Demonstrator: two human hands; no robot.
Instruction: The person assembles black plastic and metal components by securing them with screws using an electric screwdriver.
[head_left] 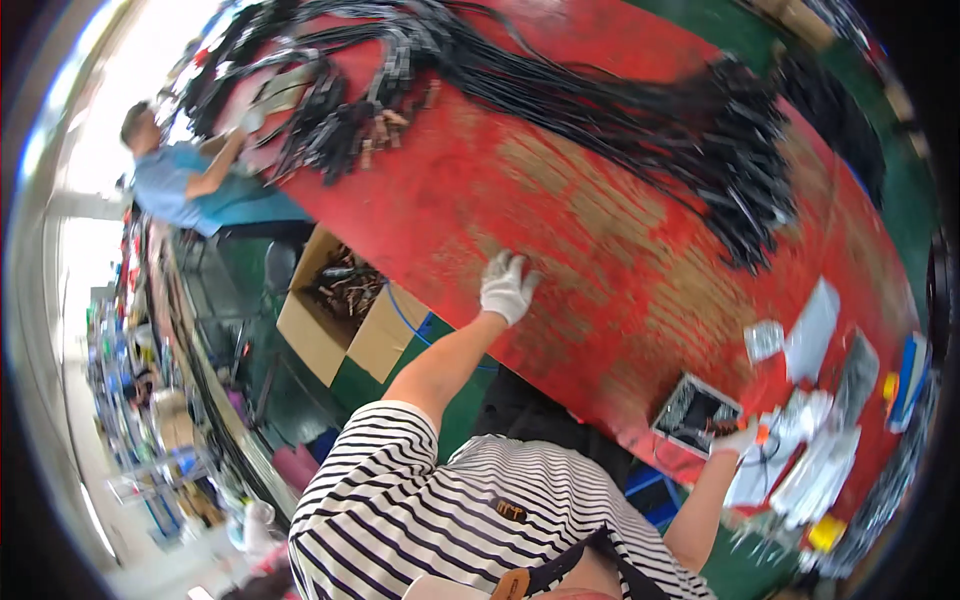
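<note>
My left hand (506, 285), in a white glove, rests flat on the worn red table (600, 230) near its front edge, fingers apart and nothing in it. My right hand (740, 438), also gloved, reaches to the right end of the table beside a small tray (692, 410) of dark parts; whether it grips something small and orange there is unclear. A long bundle of black cables (620, 110) lies across the far side of the table, apart from both hands.
Another person in a blue shirt (175, 185) works at the far left end of the table. An open cardboard box (335, 305) of parts stands on the green floor below the table's edge. White bags (815, 325) and small packets lie at the right end.
</note>
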